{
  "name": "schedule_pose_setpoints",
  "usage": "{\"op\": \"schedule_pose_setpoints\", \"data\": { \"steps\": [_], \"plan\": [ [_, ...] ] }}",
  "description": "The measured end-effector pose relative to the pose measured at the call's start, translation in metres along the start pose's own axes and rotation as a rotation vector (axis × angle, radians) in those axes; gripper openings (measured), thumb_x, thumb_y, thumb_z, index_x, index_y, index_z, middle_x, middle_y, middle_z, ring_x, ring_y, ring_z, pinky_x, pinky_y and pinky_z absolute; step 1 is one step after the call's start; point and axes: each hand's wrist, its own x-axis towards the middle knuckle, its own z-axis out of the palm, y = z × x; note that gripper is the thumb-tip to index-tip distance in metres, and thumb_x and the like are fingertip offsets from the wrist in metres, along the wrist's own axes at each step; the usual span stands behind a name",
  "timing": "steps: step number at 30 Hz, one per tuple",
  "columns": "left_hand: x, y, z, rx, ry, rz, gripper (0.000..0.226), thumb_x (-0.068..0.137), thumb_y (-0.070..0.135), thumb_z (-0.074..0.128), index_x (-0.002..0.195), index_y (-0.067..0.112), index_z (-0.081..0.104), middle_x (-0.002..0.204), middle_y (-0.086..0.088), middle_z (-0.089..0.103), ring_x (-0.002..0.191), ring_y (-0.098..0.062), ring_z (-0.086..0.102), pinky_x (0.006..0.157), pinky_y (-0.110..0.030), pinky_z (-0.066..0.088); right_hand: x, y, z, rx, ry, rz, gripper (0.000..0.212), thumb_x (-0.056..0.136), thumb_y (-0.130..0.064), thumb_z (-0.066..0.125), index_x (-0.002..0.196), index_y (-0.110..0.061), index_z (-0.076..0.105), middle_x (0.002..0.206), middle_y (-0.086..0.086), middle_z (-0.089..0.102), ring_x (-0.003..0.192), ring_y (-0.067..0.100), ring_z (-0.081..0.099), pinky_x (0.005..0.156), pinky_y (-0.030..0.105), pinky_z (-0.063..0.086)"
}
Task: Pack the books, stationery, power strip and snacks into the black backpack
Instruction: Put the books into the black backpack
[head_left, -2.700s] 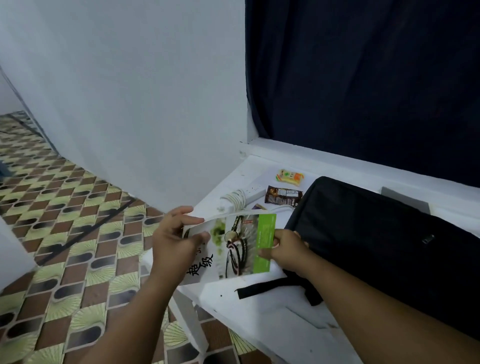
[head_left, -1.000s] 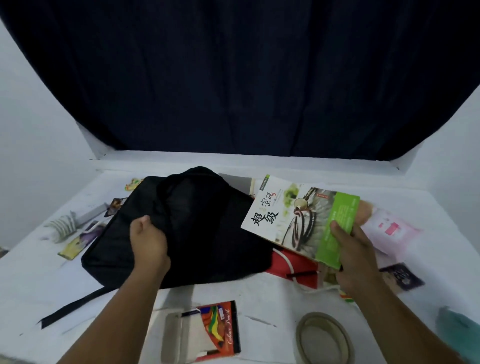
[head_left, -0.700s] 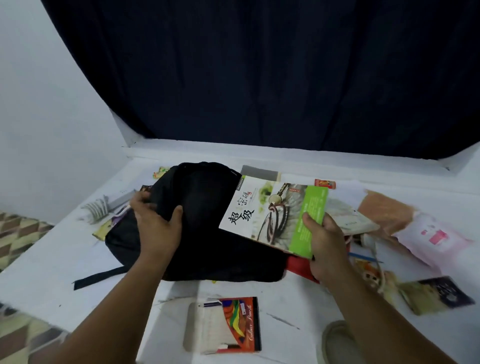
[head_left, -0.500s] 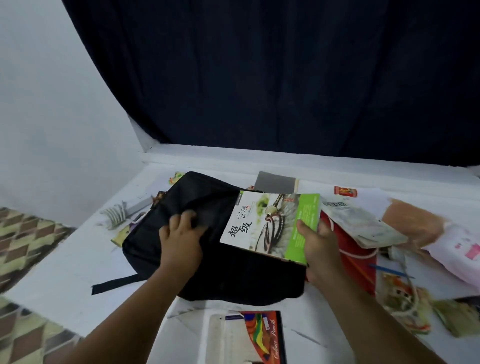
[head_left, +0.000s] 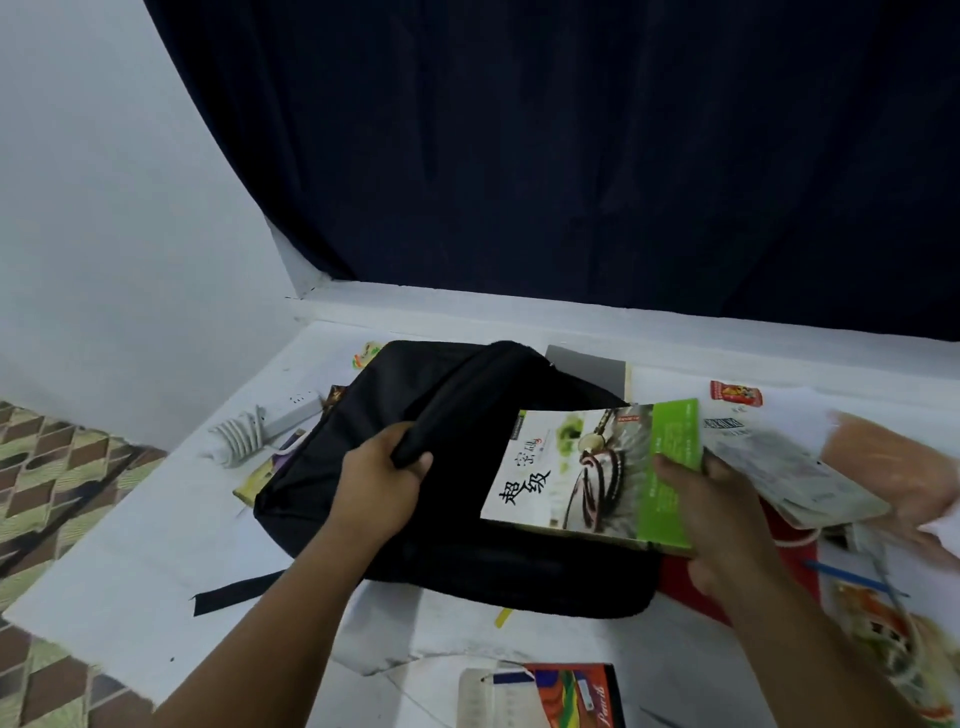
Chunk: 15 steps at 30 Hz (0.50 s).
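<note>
Backpack (head_left: 457, 499), black, flat on white surface (head_left: 130, 571). My left hand (head_left: 382, 480) grips a fold of its top flap, fingers curled round. My right hand (head_left: 711, 499) pinches book (head_left: 587, 473) by the green edge, over the bag. Step: loading first book. Next, I judge: lift flap wider, slide book in. Power strip (head_left: 270, 423) lies beside the bag, unpacked.

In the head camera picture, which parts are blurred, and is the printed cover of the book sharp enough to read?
Head view: the right edge smears with motion blur, the orange-tan packet and the noodle-picture packet most; the green-and-white paperback book in the right hand shows large black characters clearly, small print not; the wide lens bends the dark curtain's edge.
</note>
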Motion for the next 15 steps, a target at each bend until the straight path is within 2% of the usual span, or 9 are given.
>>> {"op": "schedule_pose_setpoints", "data": {
  "steps": [2,6,8,10,11,13,15],
  "plan": [
    [0.000,0.008,-0.003,-0.027,-0.030,0.066,0.027,0.091,0.012,0.069,0.113,0.028,0.070,0.086,0.013,0.071,0.077,0.010,0.063,0.064,-0.004,0.042,0.002,-0.003,0.015,-0.017,-0.031,0.020,0.003,0.093,-0.015,0.066,0.094,-0.016,0.068,0.083,0.004,0.070,0.073,0.022,0.066,0.066,0.031,0.050],
    [0.000,0.015,-0.003,-0.126,-0.105,0.112,0.031,0.090,0.010,0.069,0.114,0.029,0.071,0.086,0.011,0.074,0.079,0.002,0.066,0.073,-0.019,0.048,0.017,-0.003,0.063,-0.053,-0.123,0.044,0.008,0.095,-0.016,0.064,0.098,-0.009,0.068,0.086,0.008,0.071,0.070,0.020,0.067,0.056,0.026,0.050],
    [0.002,0.014,-0.004,-0.174,-0.115,0.110,0.033,0.090,0.008,0.068,0.115,0.030,0.071,0.087,0.010,0.074,0.079,-0.003,0.067,0.074,-0.025,0.050,0.028,-0.002,0.091,0.010,-0.238,0.129,0.017,0.098,-0.017,0.060,0.108,-0.005,0.066,0.094,0.013,0.071,0.074,0.023,0.068,0.058,0.030,0.056],
    [0.006,0.011,-0.006,-0.226,-0.107,0.087,0.035,0.090,0.006,0.067,0.115,0.031,0.072,0.089,0.007,0.075,0.083,-0.012,0.070,0.077,-0.033,0.054,0.037,0.004,0.113,0.084,-0.417,0.263,0.024,0.101,-0.020,0.055,0.119,-0.005,0.060,0.107,0.015,0.069,0.087,0.029,0.069,0.068,0.040,0.060],
    [0.008,0.009,-0.008,-0.255,-0.106,0.071,0.035,0.091,0.005,0.066,0.114,0.031,0.072,0.091,0.005,0.075,0.086,-0.017,0.071,0.079,-0.037,0.055,0.043,0.012,0.119,0.035,-0.502,0.301,0.026,0.102,-0.022,0.053,0.124,-0.009,0.055,0.114,0.014,0.067,0.097,0.030,0.068,0.071,0.043,0.059],
    [0.010,0.006,-0.011,-0.296,-0.120,0.053,0.036,0.091,0.004,0.065,0.113,0.031,0.073,0.092,0.003,0.076,0.088,-0.021,0.071,0.079,-0.038,0.056,0.055,0.029,0.121,-0.302,-0.635,0.226,0.031,0.102,-0.026,0.053,0.131,-0.017,0.047,0.126,0.007,0.062,0.109,0.027,0.064,0.064,0.037,0.058],
    [0.010,0.004,-0.012,-0.320,-0.150,0.046,0.037,0.092,0.002,0.065,0.112,0.032,0.074,0.090,0.004,0.076,0.084,-0.016,0.070,0.076,-0.034,0.053,0.065,0.048,0.118,-0.526,-0.698,0.105,0.037,0.099,-0.018,0.056,0.134,-0.020,0.044,0.126,0.004,0.061,0.104,0.020,0.064,0.059,0.029,0.055]
  ]
}}
